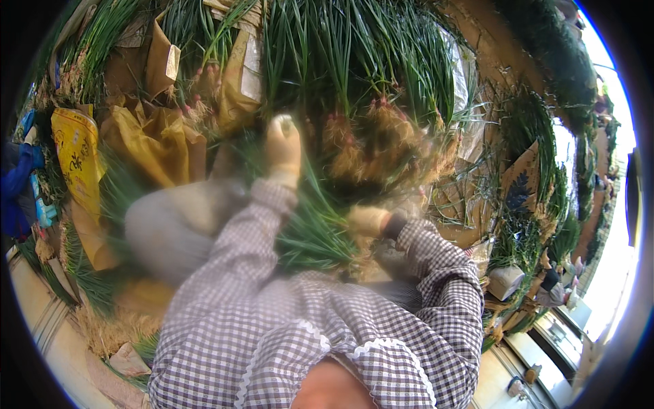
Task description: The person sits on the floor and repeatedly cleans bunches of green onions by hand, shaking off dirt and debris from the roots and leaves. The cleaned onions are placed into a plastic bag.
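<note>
My left hand (283, 145), in a pale work glove, is raised in front of me near the pile of spring onions (352, 56). Its fingers look curled, but blur hides whether anything is in them. Lower and to the right, my right hand (368, 221), gloved too, closes around the root end of some green stalks. Those stalks belong to a loose bunch of spring onions (317, 245) lying over my lap, leaves to the left. In the pile, reddish bulbs and tangled tan roots (388, 128) face me.
Crumpled brown paper (153, 143) and a yellow printed sack (76, 153) lie to the left, beside my bent knee (163, 225). Another person's blue sleeve (18, 174) shows at far left. Cardboard (460, 199) with loose leaves and more bundles (526, 122) are on the right.
</note>
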Action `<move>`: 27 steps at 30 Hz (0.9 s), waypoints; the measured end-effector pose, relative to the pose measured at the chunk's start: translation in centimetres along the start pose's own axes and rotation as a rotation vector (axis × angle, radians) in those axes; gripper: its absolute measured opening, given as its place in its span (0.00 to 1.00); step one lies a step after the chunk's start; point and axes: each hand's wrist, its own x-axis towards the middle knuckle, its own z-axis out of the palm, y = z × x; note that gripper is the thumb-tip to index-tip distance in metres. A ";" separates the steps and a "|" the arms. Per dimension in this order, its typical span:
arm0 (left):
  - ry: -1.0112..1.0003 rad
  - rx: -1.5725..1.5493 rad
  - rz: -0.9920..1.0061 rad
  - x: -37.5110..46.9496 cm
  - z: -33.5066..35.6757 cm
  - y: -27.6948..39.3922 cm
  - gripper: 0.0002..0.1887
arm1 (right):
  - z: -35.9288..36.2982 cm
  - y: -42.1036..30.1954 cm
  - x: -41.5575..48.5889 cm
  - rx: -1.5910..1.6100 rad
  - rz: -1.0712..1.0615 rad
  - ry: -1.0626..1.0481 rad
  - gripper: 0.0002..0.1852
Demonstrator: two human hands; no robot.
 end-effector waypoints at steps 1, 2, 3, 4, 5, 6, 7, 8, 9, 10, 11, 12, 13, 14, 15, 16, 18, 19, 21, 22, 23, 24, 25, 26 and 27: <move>0.091 0.021 0.057 1.7 0.6 0.0 0.16 | 0.7 0.1 -0.3 0.157 -0.048 -0.153 0.11; 0.017 0.101 -0.076 3.3 1.3 -0.2 0.16 | 1.0 0.5 0.0 0.227 0.082 -0.062 0.13; -0.064 0.161 -0.194 4.7 2.0 -0.6 0.17 | 0.7 1.5 0.4 0.284 0.234 0.010 0.15; -0.172 0.240 -0.268 5.8 2.7 -1.2 0.19 | -0.1 3.0 1.1 0.355 0.171 0.428 0.18; -0.178 0.241 -0.207 6.6 3.6 -1.8 0.20 | -0.5 3.8 1.7 0.629 0.249 1.027 0.16; -0.194 0.250 -0.167 7.1 4.8 -2.1 0.20 | -1.6 5.4 2.7 0.850 0.317 1.203 0.18; -0.212 0.257 -0.113 7.7 5.9 -2.3 0.21 | -3.1 6.7 4.5 0.505 0.520 1.368 0.22; -0.192 0.337 -0.068 8.1 7.0 -2.2 0.23 | -4.1 7.5 5.6 0.311 0.639 1.369 0.29; -0.199 0.322 -0.104 8.6 7.5 -2.0 0.24 | -5.4 8.2 7.1 0.430 0.752 1.189 0.34; -0.208 0.307 -0.143 8.7 7.8 -1.7 0.24 | -6.4 8.7 8.0 0.487 0.839 1.043 0.34; -0.211 0.290 -0.180 9.0 7.8 -1.1 0.25 | -7.6 9.5 8.6 0.493 0.864 0.979 0.35; -0.193 0.316 -0.106 8.8 7.3 -0.6 0.23 | -8.7 10.5 8.3 0.564 0.883 0.931 0.33; -0.230 0.101 -0.123 8.7 6.6 0.2 0.21 | -9.7 11.5 7.3 0.585 0.896 0.910 0.25; -0.280 -0.113 -0.170 8.3 5.5 0.9 0.19 | -10.6 12.4 5.9 0.494 0.896 1.116 0.18; -0.330 -0.325 -0.231 7.5 4.1 1.5 0.17 | -11.3 13.2 3.9 0.359 0.926 1.209 0.17; -0.364 -0.561 -0.234 6.1 3.0 2.2 0.14 | -11.9 13.7 1.9 0.241 1.049 1.221 0.16; -0.513 -0.637 -0.280 3.1 0.3 3.6 0.14 | -12.4 13.2 -1.5 0.026 1.062 1.333 0.19; -0.608 -0.711 -0.254 1.6 -0.6 4.3 0.15 | -12.1 12.2 -2.6 -0.242 1.014 1.415 0.22; -0.707 -0.807 -0.274 -1.8 -1.5 5.7 0.15 | -11.1 9.1 -2.4 0.698 0.360 1.428 0.27; -0.770 -0.862 -0.266 -3.5 -1.8 6.1 0.16 | -10.2 7.2 -1.8 1.561 0.044 1.161 0.29; -0.802 -0.909 -0.380 -5.1 -1.8 6.6 0.17 | -9.9 6.1 -0.8 1.751 -0.086 0.916 0.27; -0.862 -0.863 -0.371 -6.5 -1.9 6.7 0.16 | -8.8 4.4 0.1 2.022 -0.332 0.783 0.23; -0.924 -0.837 -0.330 -7.8 -2.2 6.7 0.16 | -8.2 3.5 0.9 1.932 -0.285 0.790 0.20; -0.858 -0.793 -0.370 -9.0 -2.2 6.6 0.16 | -7.6 2.6 1.7 1.903 -0.146 0.845 0.19; -0.810 -0.768 -0.413 -9.9 -2.3 6.3 0.16 | -7.0 1.8 2.4 1.895 -0.044 0.896 0.18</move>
